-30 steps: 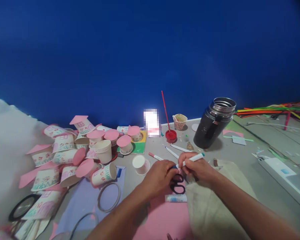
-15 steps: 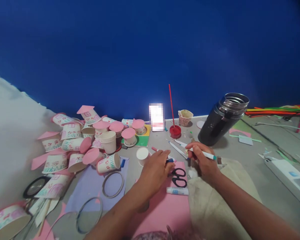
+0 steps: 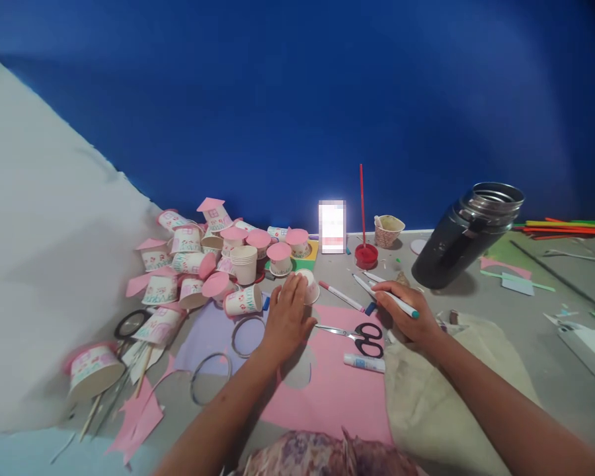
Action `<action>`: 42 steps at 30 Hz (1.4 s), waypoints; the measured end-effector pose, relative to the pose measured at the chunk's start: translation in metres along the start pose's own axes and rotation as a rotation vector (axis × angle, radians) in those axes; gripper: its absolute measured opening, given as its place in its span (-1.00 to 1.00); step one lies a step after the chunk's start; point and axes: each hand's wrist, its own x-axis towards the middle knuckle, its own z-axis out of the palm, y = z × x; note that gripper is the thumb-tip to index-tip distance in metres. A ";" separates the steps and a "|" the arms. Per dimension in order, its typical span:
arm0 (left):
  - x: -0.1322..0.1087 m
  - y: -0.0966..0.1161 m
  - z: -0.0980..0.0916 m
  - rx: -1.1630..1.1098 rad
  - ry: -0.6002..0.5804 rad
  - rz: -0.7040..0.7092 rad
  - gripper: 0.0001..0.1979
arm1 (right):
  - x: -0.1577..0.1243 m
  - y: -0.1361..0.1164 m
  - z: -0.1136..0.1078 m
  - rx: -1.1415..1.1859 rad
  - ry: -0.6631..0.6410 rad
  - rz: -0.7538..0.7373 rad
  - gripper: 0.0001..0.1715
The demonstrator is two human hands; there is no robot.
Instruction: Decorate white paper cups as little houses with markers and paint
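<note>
White marker [image 3: 400,305], teal end; plain pink sheet [image 3: 342,403], 6 o'clock; white cups [image 3: 242,301], pink-and-green prints, 9 o'clock; blue wall [image 3: 277,99], 12 o'clock.

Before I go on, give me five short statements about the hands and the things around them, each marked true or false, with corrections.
1. The right hand holds a white marker pen with a teal end. True.
2. The silver scissors with black handles lie on a sheet of pink paper. True.
3. The left hand grips those scissors. False: the left hand is at the white paper cup.
4. A thin red stick stands in a small round red pot. True.
5. The dark flask with a steel neck has a lid on. False: the flask's mouth is open.
</note>
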 end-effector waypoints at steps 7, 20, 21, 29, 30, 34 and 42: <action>0.047 -0.019 -0.010 -0.096 0.001 -0.120 -0.30 | 0.003 0.009 0.000 -0.051 0.013 -0.004 -0.64; 0.010 0.011 -0.062 -1.644 -0.071 -0.397 -0.07 | 0.005 -0.052 -0.006 0.340 -0.133 0.135 -0.32; 0.008 0.015 -0.064 -1.648 -0.077 -0.374 -0.08 | 0.004 -0.064 -0.003 0.336 -0.176 0.086 -0.18; -0.005 0.018 -0.068 -1.497 -0.112 -0.206 -0.06 | -0.012 -0.095 0.028 0.036 -0.147 -0.276 0.04; -0.007 0.017 -0.071 -1.439 -0.130 -0.184 -0.02 | -0.013 -0.094 0.028 -0.005 -0.128 -0.306 -0.01; -0.007 0.014 -0.091 -1.172 -0.200 -0.122 0.02 | -0.014 -0.099 0.025 -0.154 -0.146 -0.415 0.00; -0.014 0.007 -0.082 -1.335 -0.131 -0.182 -0.18 | -0.026 -0.114 0.018 0.186 -0.038 -0.177 -0.09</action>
